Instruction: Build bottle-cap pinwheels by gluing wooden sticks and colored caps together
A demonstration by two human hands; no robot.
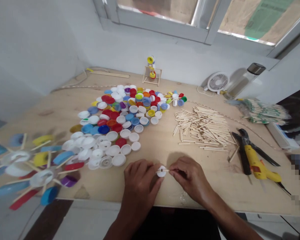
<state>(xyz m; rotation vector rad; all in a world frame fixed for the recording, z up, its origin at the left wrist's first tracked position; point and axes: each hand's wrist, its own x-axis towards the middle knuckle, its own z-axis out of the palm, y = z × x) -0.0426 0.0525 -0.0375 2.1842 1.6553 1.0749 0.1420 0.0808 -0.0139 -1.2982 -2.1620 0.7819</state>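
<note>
The left hand [141, 181] grasps a small round white cap [161, 174] while the right hand [191, 180] pinches a slim wooden stick [166, 170] against it, just inside the table's [162, 143] front edge. Ahead, a strip of smooth, pale wood leaves room between shallow, glossy plastic caps [111, 135], spread leftward, and a jumbled pile of straight sticks [207, 128]; rightward lies a yellow glue gun [257, 166].

Hands, two, bare: left hand [141, 178], back upward, fingers bent, thumb nearer the body than its index fingertip; right hand [191, 180], just right of those fingertips, thumb and index finger pinched, remaining fingers curled; left forearm [120, 225] and right forearm [231, 215] behind the fingers.
</note>
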